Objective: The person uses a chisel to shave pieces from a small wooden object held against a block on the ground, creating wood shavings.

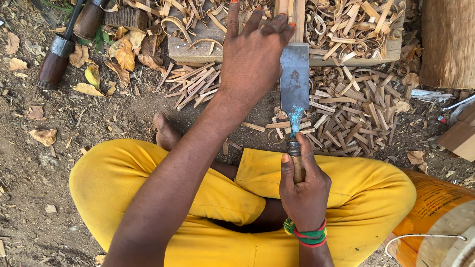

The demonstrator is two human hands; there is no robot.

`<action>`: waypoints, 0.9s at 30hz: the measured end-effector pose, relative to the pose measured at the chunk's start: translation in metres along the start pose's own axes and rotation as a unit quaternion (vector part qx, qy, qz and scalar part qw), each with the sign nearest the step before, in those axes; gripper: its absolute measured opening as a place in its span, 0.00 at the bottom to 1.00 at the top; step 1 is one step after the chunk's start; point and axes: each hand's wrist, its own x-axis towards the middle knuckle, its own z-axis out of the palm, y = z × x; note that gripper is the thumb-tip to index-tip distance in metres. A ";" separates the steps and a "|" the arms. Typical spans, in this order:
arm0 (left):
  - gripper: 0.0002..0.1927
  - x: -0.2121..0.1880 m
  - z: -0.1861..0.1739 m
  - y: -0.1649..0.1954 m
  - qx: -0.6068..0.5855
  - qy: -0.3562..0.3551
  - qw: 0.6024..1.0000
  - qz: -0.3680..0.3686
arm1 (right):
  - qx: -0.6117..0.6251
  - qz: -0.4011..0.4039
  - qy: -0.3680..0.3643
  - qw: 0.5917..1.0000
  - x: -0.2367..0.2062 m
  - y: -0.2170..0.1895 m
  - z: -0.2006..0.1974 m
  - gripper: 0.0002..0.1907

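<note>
My right hand (303, 190) is closed round the wooden handle of a broad flat steel blade (294, 81), which points away from me with its edge against an upright strip of wood (291, 9). My left hand (255, 54) lies over the top of that strip on a wooden block (198, 47), fingers spread and pressing down. I sit cross-legged in yellow trousers (346, 193) on bare earth, one bare foot (166, 131) showing.
Heaps of cut wooden slivers (351, 111) and curled shavings (346, 24) lie around the block. Two dark-handled tools (57, 57) rest at the far left. A log (448, 42) stands top right, an orange-and-white bucket (435, 217) bottom right.
</note>
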 end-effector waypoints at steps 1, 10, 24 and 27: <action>0.29 0.000 0.001 0.000 0.001 -0.002 1.000 -0.001 | -0.013 0.021 -0.008 1.000 0.000 0.000 0.000 0.24; 0.28 0.000 0.001 0.000 -0.007 0.012 1.000 0.001 | 0.014 -0.055 0.019 0.998 0.001 -0.004 0.000 0.22; 0.28 0.001 -0.040 0.009 -0.065 0.010 0.998 0.020 | -0.029 0.017 -0.038 0.999 0.009 -0.027 -0.007 0.24; 0.17 -0.007 -0.063 0.032 -0.024 -0.182 0.981 0.061 | -0.015 -0.016 -0.028 0.999 0.012 -0.030 -0.010 0.24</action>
